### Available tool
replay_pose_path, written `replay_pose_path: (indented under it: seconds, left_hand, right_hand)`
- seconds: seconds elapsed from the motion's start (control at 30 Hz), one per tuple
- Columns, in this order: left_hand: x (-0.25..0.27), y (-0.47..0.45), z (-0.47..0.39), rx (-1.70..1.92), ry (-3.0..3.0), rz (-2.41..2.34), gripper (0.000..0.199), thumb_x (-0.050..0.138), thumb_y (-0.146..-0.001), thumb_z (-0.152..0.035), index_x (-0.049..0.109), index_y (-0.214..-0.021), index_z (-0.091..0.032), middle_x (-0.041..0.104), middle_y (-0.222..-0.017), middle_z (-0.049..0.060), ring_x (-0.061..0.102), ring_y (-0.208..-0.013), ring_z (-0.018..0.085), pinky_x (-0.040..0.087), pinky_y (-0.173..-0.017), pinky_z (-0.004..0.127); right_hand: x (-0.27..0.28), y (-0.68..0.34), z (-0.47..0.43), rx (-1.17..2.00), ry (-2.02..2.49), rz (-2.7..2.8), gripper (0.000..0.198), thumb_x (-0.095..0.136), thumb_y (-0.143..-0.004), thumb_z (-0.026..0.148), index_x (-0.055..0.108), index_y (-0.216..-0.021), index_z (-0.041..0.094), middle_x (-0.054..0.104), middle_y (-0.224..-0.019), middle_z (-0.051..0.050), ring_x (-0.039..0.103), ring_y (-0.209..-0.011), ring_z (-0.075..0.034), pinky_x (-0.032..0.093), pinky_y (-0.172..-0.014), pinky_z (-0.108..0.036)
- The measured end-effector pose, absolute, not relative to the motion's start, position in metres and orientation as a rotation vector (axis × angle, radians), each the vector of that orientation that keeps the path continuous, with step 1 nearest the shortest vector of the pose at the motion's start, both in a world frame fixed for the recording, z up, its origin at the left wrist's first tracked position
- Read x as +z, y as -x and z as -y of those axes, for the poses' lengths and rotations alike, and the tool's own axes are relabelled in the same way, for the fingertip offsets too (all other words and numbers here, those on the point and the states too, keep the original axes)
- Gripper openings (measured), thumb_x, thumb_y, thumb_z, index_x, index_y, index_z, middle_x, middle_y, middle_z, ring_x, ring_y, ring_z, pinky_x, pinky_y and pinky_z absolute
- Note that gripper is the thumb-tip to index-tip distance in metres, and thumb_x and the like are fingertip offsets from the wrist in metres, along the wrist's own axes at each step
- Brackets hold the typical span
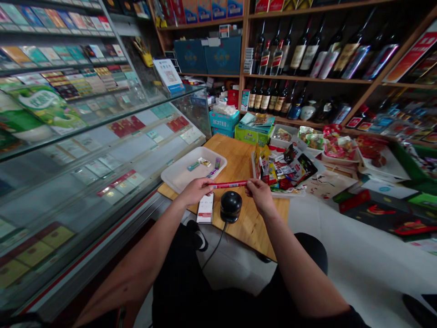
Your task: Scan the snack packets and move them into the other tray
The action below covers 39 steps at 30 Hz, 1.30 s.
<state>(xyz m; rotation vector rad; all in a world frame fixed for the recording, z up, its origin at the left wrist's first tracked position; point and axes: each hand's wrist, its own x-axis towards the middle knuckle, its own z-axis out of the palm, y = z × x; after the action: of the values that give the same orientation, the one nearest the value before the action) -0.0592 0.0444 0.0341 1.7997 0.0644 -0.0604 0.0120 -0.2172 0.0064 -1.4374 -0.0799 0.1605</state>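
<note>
A long, thin red packet with a barcode is stretched level between my two hands, above the wooden table. Its left end is pinched by my left hand, its right end by my right hand. Just below the packet stands a round black scanner-like device with a cable running down off the table. A phone with a lit screen lies under my left hand. Behind that hand, a white tray holds a few small packets. Beyond my right hand, another bin is heaped with colourful snack packets.
The wooden table stands before my knees. A glass display counter full of flat boxes runs along the left. Shelves of bottles line the back. More snack trays and a green box stand behind and to the right.
</note>
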Motion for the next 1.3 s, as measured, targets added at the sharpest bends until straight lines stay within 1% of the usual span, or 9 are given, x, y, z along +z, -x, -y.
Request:
replay_pose_path:
  seconds: [0.13, 0.27, 0.43, 0.63, 0.83, 0.97, 1.1, 1.2, 1.3]
  left_hand:
    - [0.025, 0.049, -0.038, 0.069, -1.707, -0.157, 0.025, 0.075, -0.078, -0.026, 0.067, -0.1, -0.016, 0.07, -0.084, 0.003, 0.065, -0.07, 0.014, 0.052, -0.067, 0.026]
    - [0.013, 0.038, -0.03, 0.178, -1.629, -0.28, 0.023, 0.075, -0.077, -0.02, 0.06, -0.093, -0.015, 0.071, -0.081, 0.004, 0.068, -0.071, 0.015, 0.055, -0.069, 0.028]
    - [-0.002, 0.028, -0.025, 0.2, -1.631, -0.338, 0.025, 0.076, -0.076, -0.024, 0.063, -0.096, -0.014, 0.072, -0.08, 0.005, 0.07, -0.072, 0.017, 0.057, -0.071, 0.032]
    - [-0.018, 0.023, -0.025, 0.191, -1.653, -0.349, 0.031, 0.077, -0.074, -0.027, 0.065, -0.099, -0.013, 0.074, -0.087, 0.007, 0.072, -0.073, 0.018, 0.058, -0.074, 0.033]
    - [-0.026, 0.017, -0.025, 0.189, -1.671, -0.377, 0.032, 0.077, -0.074, -0.028, 0.066, -0.1, -0.013, 0.075, -0.093, 0.01, 0.072, -0.075, 0.019, 0.057, -0.071, 0.031]
    - [-0.026, 0.015, -0.025, 0.177, -1.673, -0.382, 0.033, 0.076, -0.073, -0.028, 0.067, -0.101, -0.013, 0.075, -0.093, 0.01, 0.072, -0.075, 0.019, 0.058, -0.071, 0.031]
    - [-0.026, 0.014, -0.025, 0.185, -1.712, -0.382, 0.035, 0.077, -0.071, -0.03, 0.068, -0.1, -0.013, 0.074, -0.089, 0.009, 0.071, -0.073, 0.018, 0.058, -0.071, 0.032]
    - [-0.023, 0.012, -0.022, 0.211, -1.709, -0.372, 0.037, 0.077, -0.072, -0.033, 0.068, -0.102, -0.014, 0.074, -0.091, 0.009, 0.071, -0.075, 0.018, 0.058, -0.072, 0.031]
    - [-0.015, 0.008, -0.014, 0.229, -1.68, -0.339, 0.038, 0.077, -0.072, -0.033, 0.068, -0.104, -0.014, 0.074, -0.094, 0.009, 0.071, -0.079, 0.018, 0.058, -0.073, 0.031]
  right_hand:
    - [-0.002, -0.018, 0.216, 0.161, 1.442, 0.031, 0.044, 0.076, -0.071, 0.051, 0.069, -0.094, 0.015, 0.069, -0.076, -0.004, 0.06, -0.06, -0.013, 0.048, -0.056, -0.024]
    - [-0.015, -0.022, 0.215, 0.156, 1.504, -0.02, 0.037, 0.073, -0.073, 0.044, 0.07, -0.094, 0.014, 0.071, -0.079, -0.006, 0.064, -0.062, -0.014, 0.049, -0.054, -0.023]
    - [-0.031, -0.02, 0.216, 0.187, 1.558, -0.066, 0.033, 0.07, -0.078, 0.039, 0.072, -0.1, 0.014, 0.073, -0.081, -0.007, 0.068, -0.066, -0.016, 0.051, -0.054, -0.023]
    - [-0.042, -0.018, 0.219, 0.25, 1.534, -0.053, 0.023, 0.067, -0.081, 0.032, 0.073, -0.096, 0.015, 0.075, -0.088, -0.007, 0.07, -0.068, -0.013, 0.049, -0.052, -0.019]
    - [-0.05, -0.02, 0.22, 0.266, 1.527, -0.092, 0.025, 0.069, -0.081, 0.032, 0.072, -0.099, 0.014, 0.074, -0.082, -0.006, 0.07, -0.066, -0.015, 0.051, -0.052, -0.021]
    - [-0.052, -0.021, 0.22, 0.274, 1.517, -0.11, 0.026, 0.069, -0.081, 0.032, 0.071, -0.099, 0.014, 0.073, -0.076, -0.005, 0.07, -0.063, -0.015, 0.051, -0.052, -0.021]
    - [-0.049, -0.019, 0.222, 0.288, 1.512, -0.085, 0.023, 0.07, -0.08, 0.031, 0.071, -0.096, 0.015, 0.074, -0.082, -0.006, 0.071, -0.067, -0.015, 0.05, -0.053, -0.021]
    - [-0.044, -0.018, 0.223, 0.264, 1.465, -0.082, 0.025, 0.07, -0.079, 0.033, 0.07, -0.096, 0.015, 0.074, -0.085, -0.007, 0.071, -0.069, -0.015, 0.051, -0.055, -0.021]
    - [-0.038, -0.017, 0.227, 0.207, 1.417, -0.092, 0.027, 0.072, -0.076, 0.037, 0.068, -0.092, 0.016, 0.071, -0.077, -0.004, 0.069, -0.068, -0.015, 0.051, -0.058, -0.023]
